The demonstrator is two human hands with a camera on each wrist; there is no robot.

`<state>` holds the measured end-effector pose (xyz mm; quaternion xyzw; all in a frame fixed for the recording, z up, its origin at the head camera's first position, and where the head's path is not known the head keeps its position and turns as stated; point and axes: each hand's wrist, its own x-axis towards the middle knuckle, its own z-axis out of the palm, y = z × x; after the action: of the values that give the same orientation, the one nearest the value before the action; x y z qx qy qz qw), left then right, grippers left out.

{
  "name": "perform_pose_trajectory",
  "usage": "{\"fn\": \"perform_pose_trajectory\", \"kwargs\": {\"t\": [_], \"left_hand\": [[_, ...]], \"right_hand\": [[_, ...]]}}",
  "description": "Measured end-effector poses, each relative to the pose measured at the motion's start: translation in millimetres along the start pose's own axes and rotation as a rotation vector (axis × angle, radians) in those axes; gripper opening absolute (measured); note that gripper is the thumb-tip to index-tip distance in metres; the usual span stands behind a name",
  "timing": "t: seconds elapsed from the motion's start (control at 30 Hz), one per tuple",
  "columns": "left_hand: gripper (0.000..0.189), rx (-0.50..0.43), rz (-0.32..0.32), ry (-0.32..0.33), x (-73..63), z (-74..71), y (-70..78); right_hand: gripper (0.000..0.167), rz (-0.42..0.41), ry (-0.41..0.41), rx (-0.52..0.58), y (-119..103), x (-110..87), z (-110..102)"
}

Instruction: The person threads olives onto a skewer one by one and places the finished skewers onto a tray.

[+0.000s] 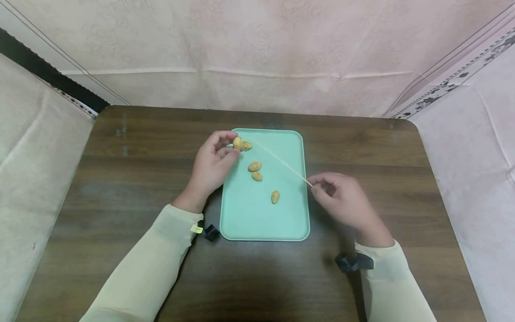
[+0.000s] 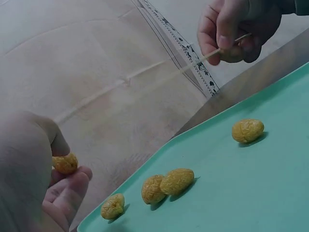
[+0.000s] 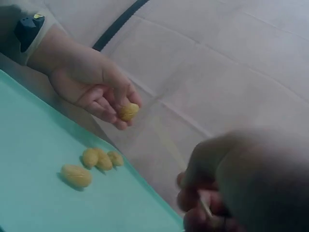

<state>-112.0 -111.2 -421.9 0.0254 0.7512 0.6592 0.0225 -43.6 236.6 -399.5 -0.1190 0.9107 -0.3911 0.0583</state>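
Note:
My left hand [image 1: 212, 164] pinches a wrinkled yellow oval fruit [image 1: 238, 143] between thumb and fingers, above the far left edge of a mint-green tray [image 1: 265, 223]. In the left wrist view that held fruit [image 2: 66, 163] is partly covered by the fingers. Between the thumb and fingertips of my right hand [image 1: 342, 197], beside the tray's right edge, is a thin pale wooden skewer [image 1: 290, 168]. It slants away toward the far left, and its far end fades from sight. The skewer's tip looks apart from the fruit, though blur hides the exact gap.
Several similar fruits lie on the tray: one fruit [image 1: 275, 197] at its middle right, a touching pair with its nearer fruit [image 1: 257, 176] left of centre, and another fruit [image 1: 247, 146] near the held one. A dark wooden table [image 1: 141, 197] lies beneath; pale patterned cloth [image 1: 257, 53] hangs behind.

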Motion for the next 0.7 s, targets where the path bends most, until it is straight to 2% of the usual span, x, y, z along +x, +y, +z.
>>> {"fn": "perform_pose_trajectory", "kwargs": {"t": [0.23,0.37,0.5,0.7], "left_hand": [[0.041,-0.027,0.041,0.052,-0.5,0.3,-7.4],[0.044,-0.039,0.066,0.080,0.5,0.2,-12.8],[0.042,-0.059,0.063,0.099,0.8,-0.3,-15.9],[0.044,-0.094,0.054,0.101,1.2,-0.9,-20.0]], "right_hand": [[0.023,-0.086,0.068,0.089,0,-0.1,11],[0.022,-0.126,0.107,0.071,4,1.3,18],[0.017,-0.151,0.179,0.026,6,2.9,23],[0.010,-0.142,0.234,0.001,7,4.1,27]]}}
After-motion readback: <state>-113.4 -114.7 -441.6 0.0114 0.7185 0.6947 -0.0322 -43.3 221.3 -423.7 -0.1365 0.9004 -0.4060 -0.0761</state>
